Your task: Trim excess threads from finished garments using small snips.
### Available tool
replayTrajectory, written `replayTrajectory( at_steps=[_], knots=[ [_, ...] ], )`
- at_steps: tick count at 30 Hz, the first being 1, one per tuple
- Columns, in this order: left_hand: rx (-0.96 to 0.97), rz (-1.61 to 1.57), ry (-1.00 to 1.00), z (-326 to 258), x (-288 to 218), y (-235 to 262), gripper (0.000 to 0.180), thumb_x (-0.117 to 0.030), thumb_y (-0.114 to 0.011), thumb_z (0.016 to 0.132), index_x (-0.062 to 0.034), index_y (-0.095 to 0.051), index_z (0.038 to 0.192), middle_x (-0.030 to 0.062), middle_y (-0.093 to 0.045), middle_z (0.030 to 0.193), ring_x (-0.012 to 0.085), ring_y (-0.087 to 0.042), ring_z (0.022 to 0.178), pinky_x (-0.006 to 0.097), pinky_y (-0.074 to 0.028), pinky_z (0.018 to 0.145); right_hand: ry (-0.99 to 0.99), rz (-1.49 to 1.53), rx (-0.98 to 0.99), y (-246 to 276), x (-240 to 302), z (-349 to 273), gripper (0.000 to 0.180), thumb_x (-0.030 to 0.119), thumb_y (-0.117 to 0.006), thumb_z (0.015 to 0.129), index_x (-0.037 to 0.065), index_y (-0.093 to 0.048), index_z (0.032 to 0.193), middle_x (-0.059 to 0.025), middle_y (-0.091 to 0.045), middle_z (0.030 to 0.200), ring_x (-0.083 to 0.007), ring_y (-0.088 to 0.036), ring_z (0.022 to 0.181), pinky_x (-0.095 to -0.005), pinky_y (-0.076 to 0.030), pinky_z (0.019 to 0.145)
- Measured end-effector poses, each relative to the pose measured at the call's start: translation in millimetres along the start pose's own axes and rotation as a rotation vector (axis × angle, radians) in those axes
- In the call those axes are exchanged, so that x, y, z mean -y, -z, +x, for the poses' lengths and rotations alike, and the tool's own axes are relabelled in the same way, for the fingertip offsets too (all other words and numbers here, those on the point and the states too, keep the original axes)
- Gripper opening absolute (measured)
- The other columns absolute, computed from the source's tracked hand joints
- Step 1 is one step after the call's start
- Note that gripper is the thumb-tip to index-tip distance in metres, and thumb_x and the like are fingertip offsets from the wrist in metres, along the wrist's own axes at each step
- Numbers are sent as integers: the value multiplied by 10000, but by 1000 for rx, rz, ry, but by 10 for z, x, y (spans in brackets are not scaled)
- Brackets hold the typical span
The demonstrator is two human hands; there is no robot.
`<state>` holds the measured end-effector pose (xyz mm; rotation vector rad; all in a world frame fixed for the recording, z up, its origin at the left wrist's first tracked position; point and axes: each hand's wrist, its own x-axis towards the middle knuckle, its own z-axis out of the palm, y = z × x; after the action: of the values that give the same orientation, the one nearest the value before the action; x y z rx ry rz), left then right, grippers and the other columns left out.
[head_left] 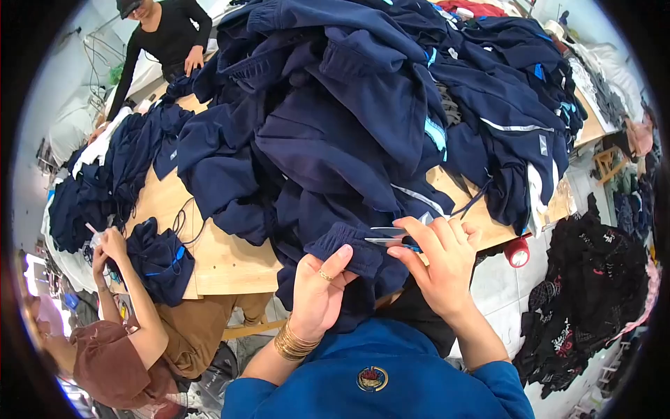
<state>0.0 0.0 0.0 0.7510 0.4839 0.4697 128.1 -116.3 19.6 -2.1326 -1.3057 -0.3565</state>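
Note:
A gathered elastic cuff (340,239) of a navy garment is pinched in my left hand (315,297), its thumb on top of the fabric. My right hand (443,272) grips a pair of thread snips (380,239), metal with a bit of blue showing by the fingers. The blades point left and reach the edge of the cuff; whether they touch the cloth I cannot tell. Beyond both hands rises a tall heap of navy garments (335,133), some with light reflective strips, and the held cuff hangs at its near side.
The heap lies on a wooden table (234,269). On the left, a person in brown (112,356) handles something small, and a person in black (167,35) touches fabric farther back. A red roll (517,253) sits by the table's right edge. Black garments (590,293) are piled on the floor at right.

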Motion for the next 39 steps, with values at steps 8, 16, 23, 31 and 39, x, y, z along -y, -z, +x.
replayTrajectory(
  at_steps=[8,16,23,31,39],
  knots=[
    [30,41,-40,15,20,-12,254,-113,-504,861,38,-527,1064,118,-589,1039,184,-577,944,335,-455,852,50,-62,-51,-17,-53,14,306,340,-653,704,178,-601,958,11,-402,657,-140,-428,632,-328,-249,662],
    [9,51,-27,17,33,15,253,-101,-505,856,40,-525,1066,121,-585,1045,193,-577,945,341,-456,854,54,-5,-28,-7,-82,25,282,338,-653,703,185,-608,936,15,-400,655,-139,-420,624,-327,-247,658],
    [30,51,-39,9,17,-18,241,-96,-503,857,41,-534,1053,125,-590,1036,193,-579,943,349,-459,851,44,-46,-44,15,-55,23,277,328,-652,710,183,-602,940,11,-395,656,-141,-419,625,-328,-246,665],
    [40,71,-45,13,30,-8,238,-97,-495,860,46,-535,1046,125,-593,1028,197,-582,939,350,-455,858,31,-71,-38,51,-40,23,268,323,-648,716,182,-600,939,12,-402,662,-143,-423,631,-334,-259,678],
    [34,77,-34,14,16,-22,242,-100,-497,859,48,-534,1047,128,-593,1030,201,-583,939,348,-456,858,47,3,-22,54,-84,54,248,290,-667,705,166,-607,912,15,-444,658,-144,-435,615,-323,-266,671]
  ],
)
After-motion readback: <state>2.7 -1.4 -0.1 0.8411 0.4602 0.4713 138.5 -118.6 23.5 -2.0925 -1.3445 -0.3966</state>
